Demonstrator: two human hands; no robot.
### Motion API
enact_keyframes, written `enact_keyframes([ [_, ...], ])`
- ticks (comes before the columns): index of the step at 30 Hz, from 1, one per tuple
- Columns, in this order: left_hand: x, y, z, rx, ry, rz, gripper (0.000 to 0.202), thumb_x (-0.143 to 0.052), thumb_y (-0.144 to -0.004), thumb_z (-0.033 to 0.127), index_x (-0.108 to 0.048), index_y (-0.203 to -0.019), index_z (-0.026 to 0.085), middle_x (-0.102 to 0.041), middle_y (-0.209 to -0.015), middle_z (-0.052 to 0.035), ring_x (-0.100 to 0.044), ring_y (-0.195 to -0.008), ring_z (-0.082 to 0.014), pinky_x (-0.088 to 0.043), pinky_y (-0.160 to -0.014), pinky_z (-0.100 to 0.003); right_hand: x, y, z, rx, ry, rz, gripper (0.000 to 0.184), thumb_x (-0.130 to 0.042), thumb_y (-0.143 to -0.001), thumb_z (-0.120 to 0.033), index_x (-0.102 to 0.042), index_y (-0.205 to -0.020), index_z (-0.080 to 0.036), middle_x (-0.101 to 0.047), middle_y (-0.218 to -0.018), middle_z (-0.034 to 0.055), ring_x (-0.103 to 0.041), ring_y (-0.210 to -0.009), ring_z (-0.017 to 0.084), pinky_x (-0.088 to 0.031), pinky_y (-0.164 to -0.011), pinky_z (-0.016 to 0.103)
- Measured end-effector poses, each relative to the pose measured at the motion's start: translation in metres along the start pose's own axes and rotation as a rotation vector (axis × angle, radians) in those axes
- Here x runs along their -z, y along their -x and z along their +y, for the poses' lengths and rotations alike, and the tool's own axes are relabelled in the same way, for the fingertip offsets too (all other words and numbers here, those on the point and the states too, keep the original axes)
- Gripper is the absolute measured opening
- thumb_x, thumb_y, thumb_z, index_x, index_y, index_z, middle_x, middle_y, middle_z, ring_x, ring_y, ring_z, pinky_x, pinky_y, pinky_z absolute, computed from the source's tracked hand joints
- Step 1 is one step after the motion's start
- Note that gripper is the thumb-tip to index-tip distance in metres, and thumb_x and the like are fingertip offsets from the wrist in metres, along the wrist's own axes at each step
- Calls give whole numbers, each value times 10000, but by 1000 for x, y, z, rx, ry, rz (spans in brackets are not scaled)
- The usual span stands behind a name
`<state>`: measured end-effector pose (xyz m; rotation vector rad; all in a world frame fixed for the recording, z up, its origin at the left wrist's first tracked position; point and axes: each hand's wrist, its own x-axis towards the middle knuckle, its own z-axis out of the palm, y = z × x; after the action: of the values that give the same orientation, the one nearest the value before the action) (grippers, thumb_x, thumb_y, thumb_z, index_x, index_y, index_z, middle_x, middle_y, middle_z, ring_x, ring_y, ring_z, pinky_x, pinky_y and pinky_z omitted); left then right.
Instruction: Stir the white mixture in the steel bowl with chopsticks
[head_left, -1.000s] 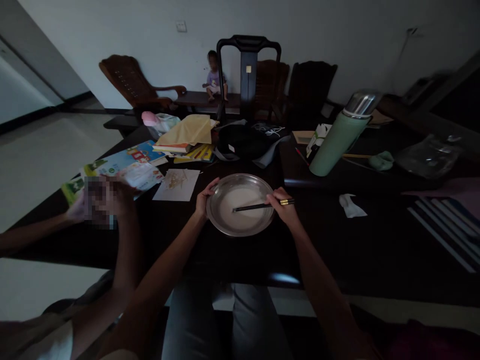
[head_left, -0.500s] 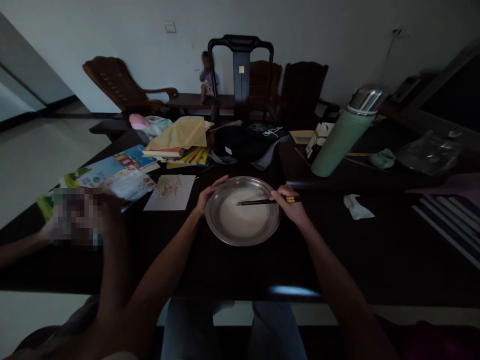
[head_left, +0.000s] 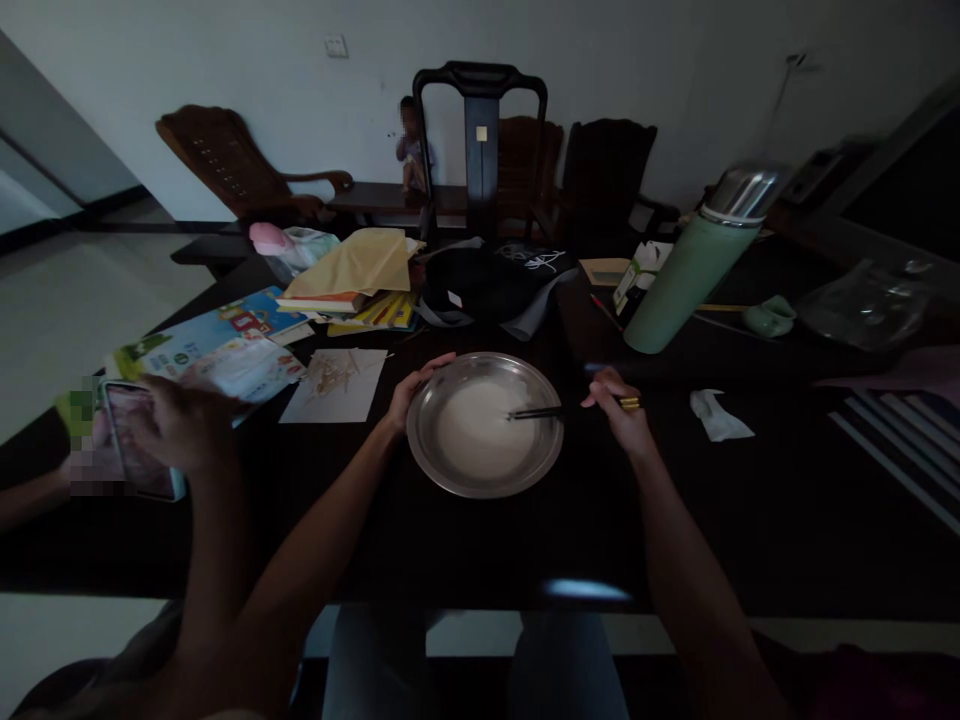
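A round metal bowl (head_left: pixel 420 450) stands on the dark table in front of me, with a pale, milky mixture (head_left: pixel 484 440) in its bottom. My left hand (head_left: pixel 409 398) grips the bowl's left rim, fingers behind it and thumb side toward me. To the right of the bowl, my right hand (head_left: pixel 619 402) is closed around a pair of black chopsticks (head_left: pixel 538 412) with gold-coloured ends. Their tips dip into the right part of the mixture, and the hand stays clear of the rim.
Beyond the bowl lie a black cloth bundle (head_left: pixel 480 285) and stacked books (head_left: pixel 360 280). Left is paper with small sticks (head_left: pixel 334 375); farther left a co-worker's hand (head_left: pixel 184 425) touches a phone (head_left: pixel 146 450). Right stand a green thermos (head_left: pixel 690 280) and crumpled tissue (head_left: pixel 720 415).
My right hand has moved right, away from the rim, drawing the chopstick tips from the middle of the mixture toward its right side. My left hand keeps its hold on the bowl.
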<state>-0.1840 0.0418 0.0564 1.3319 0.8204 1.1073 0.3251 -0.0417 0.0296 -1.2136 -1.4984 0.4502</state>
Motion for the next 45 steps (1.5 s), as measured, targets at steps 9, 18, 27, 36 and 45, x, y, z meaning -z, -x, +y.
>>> enact_keyframes([
  [9, -2, -2, -8, 1, 31, 60, 811, -347, -587, 859, -630, -1218, 436, -705, -1094, 58, -353, -1370, -365, -361, -1066, -575, -11, -1, -5, 33, 49, -109, 406, -540, -878, -527, -669, -609, -252, -544, -597, 7, -492, -688, 188, -400, -691, 355],
  [18, 27, -10, -20, -176, 2, 114, 572, -537, -633, 747, -634, -1132, 484, -709, -1063, 105, -374, -1367, -336, -382, -1089, -569, -10, 4, -15, 46, -37, -241, 393, -532, -893, -491, -674, -616, -251, -531, -604, 7, -503, -688, 186, -400, -672, 342],
  [27, 7, 0, -9, -166, -10, 317, 526, -561, -670, 661, -653, -1121, 408, -714, -1058, 54, -450, -1306, -365, -475, -984, -544, -3, 3, -13, -14, -85, -133, 447, -522, -894, -510, -647, -559, -242, -499, -592, 0, -499, -678, 176, -406, -689, 334],
  [36, -185, -70, -69, 142, 222, 24, 358, -597, -909, 375, -604, -1197, 163, -604, -1204, -75, -576, -1093, -288, -504, -925, -449, -3, 3, -8, -34, -60, -37, 465, -526, -881, -547, -632, -561, -227, -518, -599, -2, -496, -648, 160, -394, -661, 318],
  [45, -181, -77, -75, 164, 234, -17, 440, -681, -696, 348, -716, -1099, 173, -655, -1205, -68, -510, -1225, -362, -404, -1035, -460, -13, 4, -8, 8, -30, -167, 356, -588, -864, -484, -659, -625, -231, -541, -628, 0, -501, -682, 169, -381, -666, 320],
])
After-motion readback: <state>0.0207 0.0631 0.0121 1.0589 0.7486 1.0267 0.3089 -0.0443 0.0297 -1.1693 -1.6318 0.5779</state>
